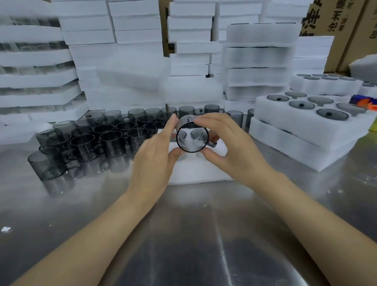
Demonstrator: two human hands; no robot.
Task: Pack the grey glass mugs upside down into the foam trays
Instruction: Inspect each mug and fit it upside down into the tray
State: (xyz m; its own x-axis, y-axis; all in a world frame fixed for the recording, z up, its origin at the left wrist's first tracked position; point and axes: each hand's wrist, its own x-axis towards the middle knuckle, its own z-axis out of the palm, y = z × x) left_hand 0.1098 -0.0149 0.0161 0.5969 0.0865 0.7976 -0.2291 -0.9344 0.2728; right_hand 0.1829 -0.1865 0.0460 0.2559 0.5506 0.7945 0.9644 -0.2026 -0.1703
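Mug [192, 140], grey glass, held on its side just above tray [198, 171] on counter [190, 243], long axis level, round end facing wearer, pinched between curled fingers [170, 125] of left hand [155, 156] and right hand [230, 146], both equally near; tip-over still needed.

Grey translucent mugs [106, 135]; white foam trays [297, 124]; silver table [190, 243]; brown cartons [352, 8].

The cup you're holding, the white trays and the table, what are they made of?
The cup looks like smoky grey glass, glossy: you see through it. The white trays look like soft matte foam, with fuzzy edges. The table is probably metal, shiny: it mirrors the loose cups.
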